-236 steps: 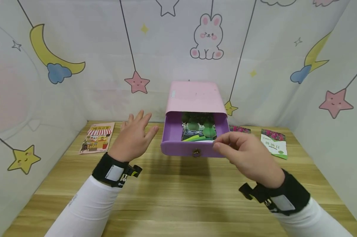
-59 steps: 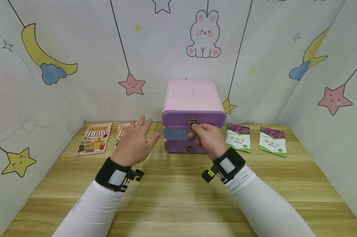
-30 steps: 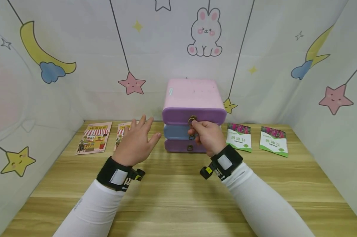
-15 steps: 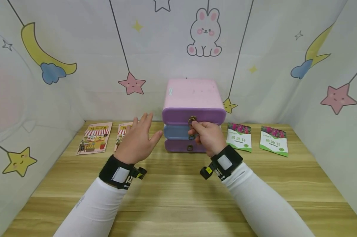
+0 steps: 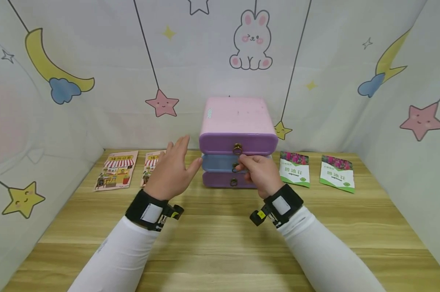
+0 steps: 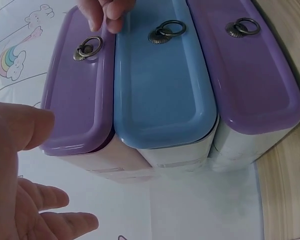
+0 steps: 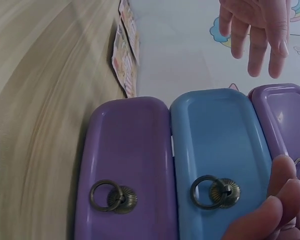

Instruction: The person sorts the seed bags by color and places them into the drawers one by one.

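A small chest (image 5: 238, 113) with a pink top stands against the back cloth. Its top purple drawer (image 5: 220, 144), blue middle drawer (image 5: 216, 163) and bottom purple drawer (image 5: 220, 179) are all pushed in, each with a brass ring pull. My right hand (image 5: 262, 172) is at the chest's front, fingers loosely bent, fingertips just below the top drawer's ring pull (image 5: 237, 147). In the left wrist view that ring hangs free beside the right hand's fingertips (image 6: 114, 24). My left hand (image 5: 170, 172) hovers left of the chest, fingers extended, holding nothing.
Two pink packets (image 5: 116, 170) printed with a striped awning lie at the back left, one partly behind my left hand. Two green-and-white packets (image 5: 294, 169) with flower pictures lie right of the chest. White printed cloth (image 5: 132, 48) encloses the wooden table (image 5: 212, 239).
The top drawer, pulled out with a leafy picture inside at first, is now closed. My right hand held its ring pull and has just let go, moving slightly down. My left hand shifted slightly right.
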{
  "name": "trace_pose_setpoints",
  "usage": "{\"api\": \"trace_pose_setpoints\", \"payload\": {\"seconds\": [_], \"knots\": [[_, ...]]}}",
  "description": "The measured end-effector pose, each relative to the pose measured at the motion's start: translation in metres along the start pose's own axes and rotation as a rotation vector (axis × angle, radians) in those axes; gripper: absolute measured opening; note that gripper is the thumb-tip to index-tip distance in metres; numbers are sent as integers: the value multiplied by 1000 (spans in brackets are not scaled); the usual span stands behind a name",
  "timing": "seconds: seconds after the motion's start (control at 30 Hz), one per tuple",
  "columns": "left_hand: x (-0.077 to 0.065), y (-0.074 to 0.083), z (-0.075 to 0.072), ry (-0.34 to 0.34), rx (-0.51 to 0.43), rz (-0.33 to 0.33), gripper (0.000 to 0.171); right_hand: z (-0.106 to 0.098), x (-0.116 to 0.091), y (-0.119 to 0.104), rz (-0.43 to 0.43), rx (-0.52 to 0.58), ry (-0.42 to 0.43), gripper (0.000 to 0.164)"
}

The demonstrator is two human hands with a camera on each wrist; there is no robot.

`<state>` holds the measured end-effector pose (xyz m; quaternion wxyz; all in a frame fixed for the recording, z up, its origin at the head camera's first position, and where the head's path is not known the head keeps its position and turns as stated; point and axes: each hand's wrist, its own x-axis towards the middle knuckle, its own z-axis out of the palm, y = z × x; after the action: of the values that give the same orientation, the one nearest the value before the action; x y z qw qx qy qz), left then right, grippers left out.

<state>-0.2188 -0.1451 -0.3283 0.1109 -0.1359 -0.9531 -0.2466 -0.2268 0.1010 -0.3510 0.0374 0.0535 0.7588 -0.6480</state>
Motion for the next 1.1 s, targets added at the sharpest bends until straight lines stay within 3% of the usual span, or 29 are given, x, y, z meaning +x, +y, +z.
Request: {"api": "trace_pose_setpoints", "payload": {"seconds": [0.3, 0.73, 1.1], "knots": [[7, 3, 2, 57, -59, 10, 78, -4, -4, 19, 38, 15, 4, 37], [21, 9, 9, 57, -210, 21, 83, 7, -4, 34, 73, 53, -42, 35], [31, 16, 14, 79, -296, 46, 81, 13, 0, 43, 102, 49, -21, 35]]}}
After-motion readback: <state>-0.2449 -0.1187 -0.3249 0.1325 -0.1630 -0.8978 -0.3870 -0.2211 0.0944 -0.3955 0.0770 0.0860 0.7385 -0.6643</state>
